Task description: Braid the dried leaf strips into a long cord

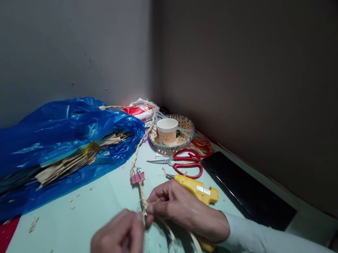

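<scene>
Your left hand [118, 249] and right hand [176, 208] both pinch the straw braid [142, 196] low on the surface [76, 226], below 1 pink clip [137, 177]. Keep the strands taut and tension even. Further right lie 1 glue gun [197, 189], 2 red scissors [186, 162] and 1 cup [167, 130].

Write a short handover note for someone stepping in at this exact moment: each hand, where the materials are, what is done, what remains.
Left hand and right hand both pinch the braided straw cord at its working end.
A pink binder clip clamps the cord farther up; beyond it the braid runs toward the woven basket.
Done: the braided length past the clip.
Left: loose strands under the right hand are unbraided.
Spare straw lies in the blue bag; red scissors and yellow glue gun sit beside the right hand.
</scene>
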`<state>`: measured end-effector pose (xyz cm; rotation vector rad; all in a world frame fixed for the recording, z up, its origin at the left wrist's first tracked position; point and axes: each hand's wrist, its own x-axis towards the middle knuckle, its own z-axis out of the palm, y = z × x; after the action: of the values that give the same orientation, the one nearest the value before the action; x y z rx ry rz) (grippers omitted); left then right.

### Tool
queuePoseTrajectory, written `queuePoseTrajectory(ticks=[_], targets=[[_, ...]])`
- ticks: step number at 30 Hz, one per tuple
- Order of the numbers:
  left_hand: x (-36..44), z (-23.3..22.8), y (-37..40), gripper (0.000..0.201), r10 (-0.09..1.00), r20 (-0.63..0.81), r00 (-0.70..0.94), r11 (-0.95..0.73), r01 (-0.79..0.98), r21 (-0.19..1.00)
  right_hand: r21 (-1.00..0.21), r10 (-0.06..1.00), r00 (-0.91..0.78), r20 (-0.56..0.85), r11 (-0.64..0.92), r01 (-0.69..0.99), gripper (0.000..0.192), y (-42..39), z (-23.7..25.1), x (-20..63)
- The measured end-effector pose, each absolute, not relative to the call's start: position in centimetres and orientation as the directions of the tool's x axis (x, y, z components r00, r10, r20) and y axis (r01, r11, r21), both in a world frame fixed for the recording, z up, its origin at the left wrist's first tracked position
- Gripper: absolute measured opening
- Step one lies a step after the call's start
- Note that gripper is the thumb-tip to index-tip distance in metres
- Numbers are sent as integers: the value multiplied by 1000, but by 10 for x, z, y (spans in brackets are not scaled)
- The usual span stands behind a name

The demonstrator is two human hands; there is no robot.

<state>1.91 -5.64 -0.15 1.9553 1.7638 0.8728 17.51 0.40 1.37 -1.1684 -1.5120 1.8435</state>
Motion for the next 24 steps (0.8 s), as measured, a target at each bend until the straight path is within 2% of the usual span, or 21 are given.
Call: queuePoseTrajectory(ticks=[2, 3, 5, 7, 11, 13, 16, 21, 24], targets=[[10, 4, -43, 22, 988, -17, -155, 110, 616, 780, -948, 784, -533, -318, -282, 151, 17, 4, 15, 177], [7, 6, -37, 23, 982, -128, -141, 183, 521, 834, -950, 779, -545, -310, -271, 153, 19, 4, 15, 178], [4, 5, -27, 25, 964, -264, 27, 235, 373, 897, -962, 773, -573, -271, -228, 148, 21, 4, 16, 178], [4, 1, -23, 28, 927, -324, 190, 268, 269, 925, -972, 772, -591, -236, -183, 149, 23, 3, 15, 178], [7, -6, -23, 25, 880, -416, 228, 401, 112, 909, -961, 807, -567, -166, -4, 275, 22, 1, 14, 178], [7, -7, -24, 25, 881, -433, 191, 416, 126, 901, -923, 807, -580, -108, 136, 361, 24, -1, 14, 178], [6, -5, -24, 23, 913, -392, 109, 356, 252, 900, -824, 818, -573, -60, 283, 491, 25, -6, 17, 179], [8, 0, -29, 29, 961, -274, 21, 231, 475, 849, -656, 832, -553, -31, 401, 639, 24, -10, 23, 182], [11, 0, -34, 32, 976, -219, 3, 176, 585, 791, -615, 828, -558, -48, 416, 670, 25, -6, 26, 185]])
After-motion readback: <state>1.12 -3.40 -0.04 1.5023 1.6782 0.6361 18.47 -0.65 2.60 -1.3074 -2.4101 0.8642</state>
